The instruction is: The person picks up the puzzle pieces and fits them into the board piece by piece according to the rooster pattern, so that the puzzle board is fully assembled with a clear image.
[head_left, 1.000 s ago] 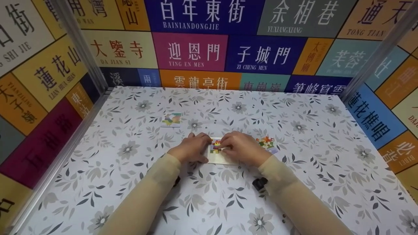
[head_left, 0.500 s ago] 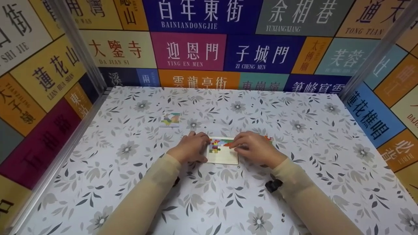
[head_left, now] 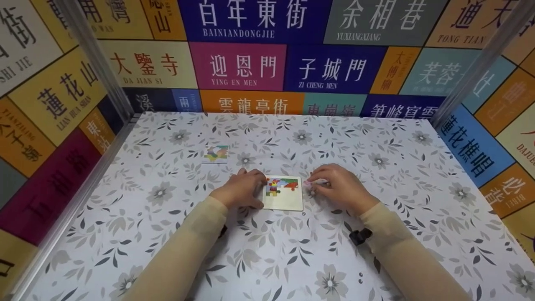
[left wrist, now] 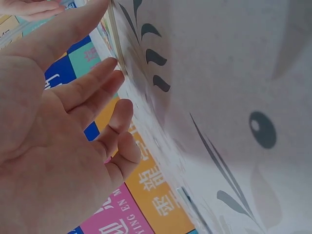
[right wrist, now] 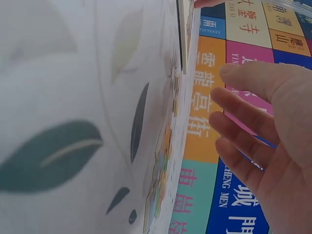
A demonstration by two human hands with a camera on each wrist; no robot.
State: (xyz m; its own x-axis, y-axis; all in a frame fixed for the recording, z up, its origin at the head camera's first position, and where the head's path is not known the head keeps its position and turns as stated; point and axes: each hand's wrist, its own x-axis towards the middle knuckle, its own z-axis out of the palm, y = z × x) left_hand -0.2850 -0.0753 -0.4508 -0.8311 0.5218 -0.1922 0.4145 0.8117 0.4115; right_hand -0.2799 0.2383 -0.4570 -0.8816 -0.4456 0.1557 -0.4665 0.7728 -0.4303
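A small jigsaw puzzle board (head_left: 284, 202) lies flat on the table, with several joined colourful pieces (head_left: 281, 185) along its upper part. My left hand (head_left: 241, 189) rests at the board's left edge. In the left wrist view the thumb and two straight fingers of the left hand (left wrist: 58, 112) reach the board's edge (left wrist: 117, 39). To the right of the board is my right hand (head_left: 340, 187), near a small pinkish puzzle piece (head_left: 308, 183). The right wrist view shows the right hand (right wrist: 263, 126) with its thumb and fingers apart, nothing visible between them.
Loose puzzle pieces (right wrist: 161, 180) lie on the table beneath the right hand, hidden in the head view. Another small picture piece (head_left: 215, 154) lies at the back left. A floral cloth (head_left: 267, 251) covers the table, and panels with Chinese characters (head_left: 238, 67) enclose it.
My right hand has drawn back from the board to the right, leaving red and green pieces in the board's upper right. The left hand has stayed at the board's left edge.
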